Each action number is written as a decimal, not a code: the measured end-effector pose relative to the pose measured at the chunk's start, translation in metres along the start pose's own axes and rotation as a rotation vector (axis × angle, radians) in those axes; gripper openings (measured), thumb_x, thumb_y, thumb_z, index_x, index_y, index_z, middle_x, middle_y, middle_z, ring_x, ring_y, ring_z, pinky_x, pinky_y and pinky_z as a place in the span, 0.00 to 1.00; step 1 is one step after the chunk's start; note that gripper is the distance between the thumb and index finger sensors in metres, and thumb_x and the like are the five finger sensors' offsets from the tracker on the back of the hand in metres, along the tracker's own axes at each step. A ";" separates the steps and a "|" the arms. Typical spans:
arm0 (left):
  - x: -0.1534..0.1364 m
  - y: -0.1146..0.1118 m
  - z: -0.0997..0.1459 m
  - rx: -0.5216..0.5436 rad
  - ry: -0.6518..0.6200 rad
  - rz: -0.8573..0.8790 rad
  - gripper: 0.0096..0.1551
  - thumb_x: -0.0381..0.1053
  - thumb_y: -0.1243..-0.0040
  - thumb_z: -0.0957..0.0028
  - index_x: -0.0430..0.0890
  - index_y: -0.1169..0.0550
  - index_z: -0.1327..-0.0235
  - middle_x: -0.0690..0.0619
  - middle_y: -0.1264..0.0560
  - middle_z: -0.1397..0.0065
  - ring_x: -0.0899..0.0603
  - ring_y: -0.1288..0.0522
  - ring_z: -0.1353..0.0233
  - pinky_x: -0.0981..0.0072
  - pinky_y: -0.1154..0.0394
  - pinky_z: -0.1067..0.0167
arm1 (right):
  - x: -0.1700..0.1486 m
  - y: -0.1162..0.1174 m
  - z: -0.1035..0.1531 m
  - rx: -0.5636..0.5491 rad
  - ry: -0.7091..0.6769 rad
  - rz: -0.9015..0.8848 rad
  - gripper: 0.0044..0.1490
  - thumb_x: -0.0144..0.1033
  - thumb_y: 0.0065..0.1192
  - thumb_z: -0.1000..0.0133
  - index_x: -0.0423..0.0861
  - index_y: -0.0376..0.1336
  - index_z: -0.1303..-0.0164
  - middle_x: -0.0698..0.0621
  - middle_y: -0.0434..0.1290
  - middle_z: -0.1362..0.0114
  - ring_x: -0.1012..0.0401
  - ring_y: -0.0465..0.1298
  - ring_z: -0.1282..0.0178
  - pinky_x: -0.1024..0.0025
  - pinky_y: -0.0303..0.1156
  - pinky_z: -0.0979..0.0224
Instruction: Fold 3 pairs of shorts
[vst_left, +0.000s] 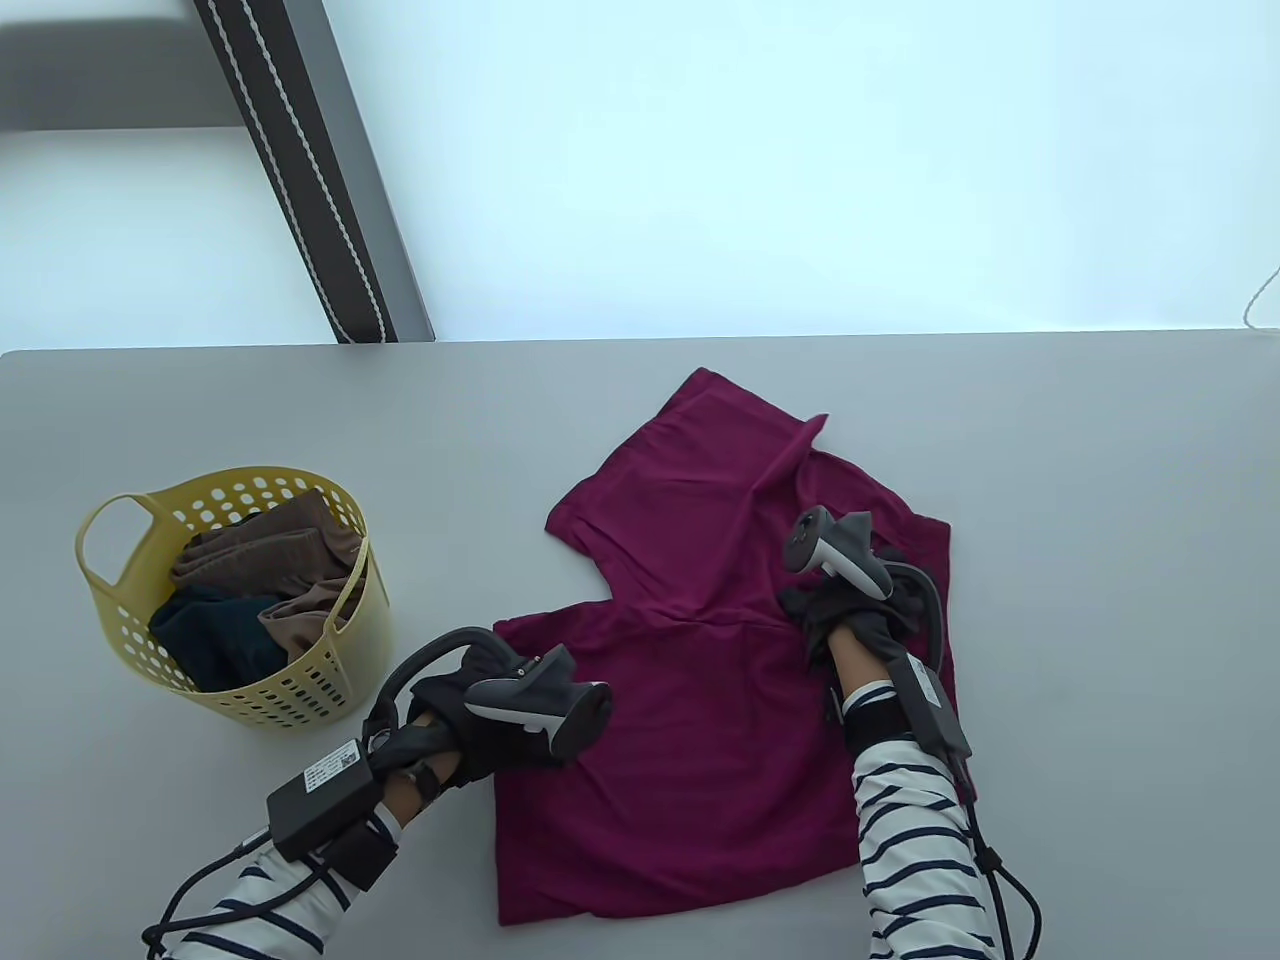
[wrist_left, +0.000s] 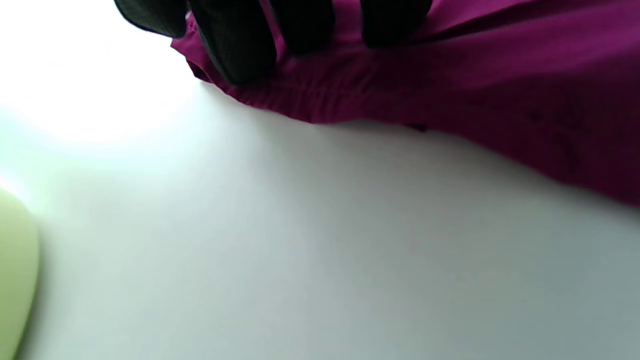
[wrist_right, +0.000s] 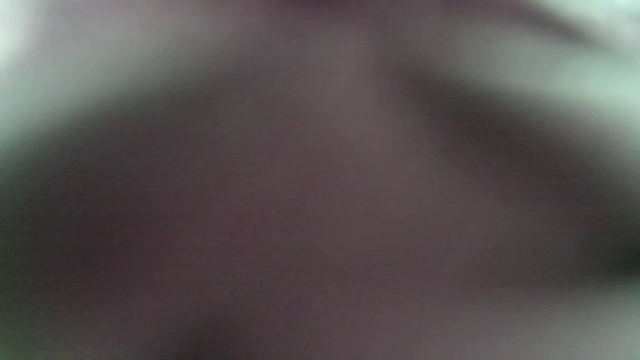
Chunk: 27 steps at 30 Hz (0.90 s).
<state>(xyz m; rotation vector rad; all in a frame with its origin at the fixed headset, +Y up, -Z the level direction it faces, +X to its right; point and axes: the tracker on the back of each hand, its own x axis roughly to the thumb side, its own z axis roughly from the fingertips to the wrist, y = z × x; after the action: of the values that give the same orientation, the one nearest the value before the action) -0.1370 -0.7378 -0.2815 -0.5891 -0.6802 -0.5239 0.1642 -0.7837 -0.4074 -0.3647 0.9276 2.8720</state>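
The magenta shorts are touched by the left hand at the hem and by the right hand; neither grip can be judged. One leg points up-left.

The magenta shorts are soft matt cloth, thin enough to ripple, with a stitched seam along the hem seen in the left wrist view. The worktop is smooth, pale grey and faintly satin, catching a soft glare. At about nine o'clock from the shorts, the yellow basket is moulded plastic with a slight sheen and punched round holes; the brown cloth in it looks ribbed, the dark teal cloth beside it plain and matt. The left hand and the right hand wear black knit-textured gloves; their trackers are smooth grey plastic. The sleeves are striped knit cloth.
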 end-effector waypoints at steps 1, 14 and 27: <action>0.000 -0.004 0.002 0.006 0.002 -0.019 0.40 0.70 0.65 0.57 0.59 0.40 0.29 0.45 0.44 0.14 0.33 0.31 0.21 0.32 0.37 0.26 | -0.001 0.001 -0.002 -0.017 -0.015 -0.025 0.53 0.61 0.30 0.46 0.47 0.19 0.25 0.29 0.19 0.27 0.27 0.23 0.31 0.33 0.29 0.30; 0.001 -0.012 0.042 0.332 0.279 -0.310 0.52 0.70 0.62 0.56 0.47 0.51 0.20 0.40 0.36 0.17 0.39 0.25 0.26 0.36 0.31 0.28 | -0.034 -0.027 0.069 -0.381 -0.293 0.138 0.61 0.64 0.32 0.45 0.42 0.10 0.32 0.31 0.17 0.27 0.31 0.25 0.28 0.37 0.32 0.28; 0.011 -0.063 0.038 0.109 0.234 -0.160 0.57 0.71 0.65 0.58 0.38 0.45 0.20 0.34 0.37 0.20 0.37 0.25 0.29 0.32 0.32 0.31 | -0.070 0.043 0.139 0.159 -0.401 0.578 0.49 0.49 0.57 0.48 0.34 0.48 0.24 0.31 0.56 0.26 0.35 0.64 0.29 0.42 0.63 0.33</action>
<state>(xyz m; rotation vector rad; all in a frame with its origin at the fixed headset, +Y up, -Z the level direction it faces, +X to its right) -0.1850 -0.7614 -0.2295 -0.3653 -0.5319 -0.6885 0.1977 -0.7384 -0.2566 0.5686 1.3320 3.1239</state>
